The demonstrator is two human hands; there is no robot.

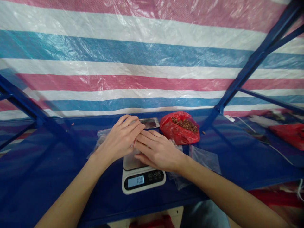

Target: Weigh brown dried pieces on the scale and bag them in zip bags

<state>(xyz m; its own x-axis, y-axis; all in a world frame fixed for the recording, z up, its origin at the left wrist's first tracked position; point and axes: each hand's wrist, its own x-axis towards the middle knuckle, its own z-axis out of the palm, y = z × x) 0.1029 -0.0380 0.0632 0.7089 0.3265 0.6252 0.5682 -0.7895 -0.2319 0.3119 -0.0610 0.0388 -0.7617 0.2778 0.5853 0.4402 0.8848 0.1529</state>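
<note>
Both my hands meet over a small white digital scale (143, 181) whose display reads 10.0. My left hand (121, 137) is curled, fingers pressed together on something small at its fingertips. My right hand (158, 150) lies just beside it with fingers closed against the same spot. What they pinch is mostly hidden; a bit of clear plastic shows under my left hand. A red plastic bag (180, 127) holding brown seeds or beans sits open just right of my hands.
A phone (149, 122) lies behind my hands. Clear plastic bags (206, 158) lie right of the scale on the blue shelf surface (59, 152). Blue metal struts (249, 66) rise on both sides before a striped tarp. Another red bag (288, 133) and a white cable (247, 125) are at far right.
</note>
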